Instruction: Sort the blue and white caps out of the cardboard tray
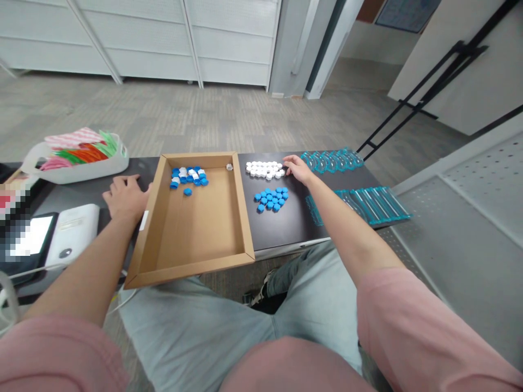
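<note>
Fingers spread, my left hand [125,197] rests on the dark table just left of a shallow cardboard box [247,228]. My right hand [299,169] is at the right end of a tight group of small white pieces [265,170], its fingertips touching or very near the outermost ones. No piece shows clearly in its fingers. Closer to me lies a group of blue hexagonal pieces [270,199]. Inside the box, mixed blue and white pieces [190,176] cluster at the far left, with one blue piece [188,192] apart and one white piece [229,167] in the far right corner.
Teal see-through plastic items [333,160] lie beyond my right forearm, and a row of teal rods [371,206] lies nearer. On the left are a white basket [81,171] of colourful strips, a white device [72,234] and cables. A perforated panel [469,218] borders the right.
</note>
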Action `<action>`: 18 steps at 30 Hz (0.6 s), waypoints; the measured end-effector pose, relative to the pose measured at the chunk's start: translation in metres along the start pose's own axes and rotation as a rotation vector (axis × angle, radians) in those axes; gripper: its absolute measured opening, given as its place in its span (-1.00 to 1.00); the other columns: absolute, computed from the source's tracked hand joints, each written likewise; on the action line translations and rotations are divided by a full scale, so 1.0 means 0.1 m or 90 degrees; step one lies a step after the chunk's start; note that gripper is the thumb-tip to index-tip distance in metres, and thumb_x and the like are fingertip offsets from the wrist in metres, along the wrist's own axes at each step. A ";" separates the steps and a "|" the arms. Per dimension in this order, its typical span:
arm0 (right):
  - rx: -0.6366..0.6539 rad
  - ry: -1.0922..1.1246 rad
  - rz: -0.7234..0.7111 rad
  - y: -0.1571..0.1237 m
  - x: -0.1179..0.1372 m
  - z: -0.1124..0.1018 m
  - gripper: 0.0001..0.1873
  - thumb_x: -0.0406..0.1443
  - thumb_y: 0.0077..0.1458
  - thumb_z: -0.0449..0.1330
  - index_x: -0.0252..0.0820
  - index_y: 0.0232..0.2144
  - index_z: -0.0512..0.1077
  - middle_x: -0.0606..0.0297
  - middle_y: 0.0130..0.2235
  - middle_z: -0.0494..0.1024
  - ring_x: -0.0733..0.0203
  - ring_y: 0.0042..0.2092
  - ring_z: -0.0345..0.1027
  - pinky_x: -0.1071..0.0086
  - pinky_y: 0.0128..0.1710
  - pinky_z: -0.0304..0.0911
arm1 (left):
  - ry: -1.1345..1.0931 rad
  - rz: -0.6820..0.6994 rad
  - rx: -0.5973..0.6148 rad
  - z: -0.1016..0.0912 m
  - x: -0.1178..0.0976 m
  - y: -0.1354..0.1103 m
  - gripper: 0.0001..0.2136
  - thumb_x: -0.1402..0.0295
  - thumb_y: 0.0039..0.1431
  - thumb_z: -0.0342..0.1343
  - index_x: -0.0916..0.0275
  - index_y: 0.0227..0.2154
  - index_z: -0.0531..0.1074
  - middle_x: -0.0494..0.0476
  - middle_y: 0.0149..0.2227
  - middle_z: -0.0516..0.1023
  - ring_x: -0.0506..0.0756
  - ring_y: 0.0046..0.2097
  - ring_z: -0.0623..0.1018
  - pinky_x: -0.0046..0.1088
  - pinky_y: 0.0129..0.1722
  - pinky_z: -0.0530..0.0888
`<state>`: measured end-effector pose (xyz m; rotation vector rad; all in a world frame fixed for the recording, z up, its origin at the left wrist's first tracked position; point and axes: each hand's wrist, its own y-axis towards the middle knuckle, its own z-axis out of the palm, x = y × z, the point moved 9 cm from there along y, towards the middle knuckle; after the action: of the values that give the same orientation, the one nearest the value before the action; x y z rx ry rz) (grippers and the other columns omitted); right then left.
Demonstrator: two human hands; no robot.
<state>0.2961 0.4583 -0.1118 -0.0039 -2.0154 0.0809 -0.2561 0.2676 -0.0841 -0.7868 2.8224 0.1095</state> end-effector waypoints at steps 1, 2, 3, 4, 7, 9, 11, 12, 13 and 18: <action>0.007 0.003 0.000 -0.01 0.01 0.01 -0.76 -0.22 0.21 0.38 0.00 -0.14 0.41 0.45 -0.23 0.53 0.25 -0.35 0.39 0.35 -0.19 0.30 | 0.001 -0.002 0.002 0.00 0.00 0.00 -0.21 0.08 0.55 -0.12 0.59 0.61 0.34 0.83 0.57 0.26 0.66 0.57 0.33 0.28 0.58 0.24; 0.013 0.009 0.000 -0.03 0.02 0.02 -0.78 -0.24 0.23 0.37 -0.01 -0.12 0.42 0.45 -0.21 0.55 0.25 -0.34 0.43 0.35 -0.17 0.32 | 0.001 -0.002 0.005 0.00 0.00 -0.01 -0.20 0.08 0.55 -0.12 0.58 0.61 0.33 0.83 0.57 0.26 0.66 0.58 0.32 0.27 0.59 0.23; 0.021 0.016 -0.001 -0.04 0.02 0.02 -0.80 -0.26 0.24 0.34 -0.02 -0.11 0.42 0.43 -0.18 0.57 0.26 -0.32 0.46 0.34 -0.15 0.33 | 0.003 -0.003 0.008 -0.01 0.00 -0.01 -0.20 0.08 0.56 -0.13 0.58 0.62 0.33 0.82 0.57 0.26 0.65 0.59 0.32 0.26 0.59 0.23; 0.027 0.023 -0.003 -0.05 0.03 0.03 -0.81 -0.28 0.25 0.32 -0.03 -0.09 0.43 0.41 -0.15 0.59 0.26 -0.31 0.49 0.34 -0.12 0.35 | 0.003 -0.001 0.010 -0.01 -0.01 -0.01 -0.20 0.08 0.56 -0.13 0.57 0.62 0.32 0.82 0.57 0.25 0.65 0.59 0.32 0.26 0.59 0.23; 0.038 0.030 -0.015 -0.07 0.05 0.02 -0.78 -0.28 0.24 0.30 -0.03 -0.06 0.45 0.37 -0.10 0.63 0.23 -0.24 0.56 0.32 -0.07 0.37 | 0.001 -0.002 0.014 -0.01 -0.01 -0.02 -0.21 0.08 0.55 -0.12 0.56 0.63 0.32 0.81 0.58 0.24 0.64 0.60 0.32 0.26 0.60 0.21; 0.043 0.028 -0.024 -0.07 0.05 0.03 -0.75 -0.23 0.20 0.32 -0.03 -0.06 0.46 0.35 -0.09 0.64 0.20 -0.22 0.56 0.29 -0.06 0.38 | -0.002 -0.007 0.013 -0.01 -0.01 -0.02 -0.21 0.09 0.55 -0.12 0.57 0.62 0.32 0.81 0.58 0.23 0.64 0.60 0.31 0.26 0.60 0.20; 0.041 0.033 -0.032 -0.06 0.05 0.03 -0.71 -0.20 0.16 0.34 -0.01 -0.07 0.46 0.36 -0.11 0.64 0.17 -0.22 0.54 0.27 -0.05 0.38 | -0.001 -0.009 0.013 -0.02 -0.02 -0.03 -0.21 0.09 0.55 -0.13 0.58 0.62 0.32 0.81 0.59 0.23 0.65 0.61 0.30 0.27 0.60 0.20; 0.034 0.036 -0.034 -0.05 0.04 0.02 -0.70 -0.19 0.14 0.35 -0.01 -0.07 0.46 0.36 -0.13 0.64 0.16 -0.22 0.52 0.26 -0.04 0.39 | 0.000 -0.010 0.014 -0.02 -0.02 -0.03 -0.20 0.08 0.55 -0.14 0.59 0.62 0.32 0.81 0.59 0.22 0.65 0.61 0.29 0.27 0.60 0.20; 0.026 0.038 -0.036 -0.04 0.04 0.01 -0.70 -0.18 0.13 0.35 0.00 -0.07 0.46 0.37 -0.15 0.63 0.14 -0.21 0.52 0.25 -0.03 0.40 | 0.000 -0.010 0.017 -0.03 -0.03 -0.03 -0.19 0.07 0.55 -0.14 0.59 0.62 0.31 0.82 0.58 0.23 0.66 0.60 0.29 0.27 0.59 0.21; 0.011 0.041 -0.011 -0.03 0.01 0.00 -0.76 -0.23 0.19 0.36 0.01 -0.09 0.48 0.40 -0.28 0.58 0.09 -0.17 0.51 0.24 0.02 0.40 | 0.001 -0.008 0.019 -0.04 -0.04 -0.04 -0.19 0.05 0.57 -0.16 0.57 0.62 0.32 0.82 0.58 0.24 0.65 0.59 0.31 0.26 0.59 0.22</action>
<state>0.2955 0.4554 -0.1113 0.0216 -1.9500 0.0857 -0.2513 0.2658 -0.0789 -0.7992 2.8134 0.0644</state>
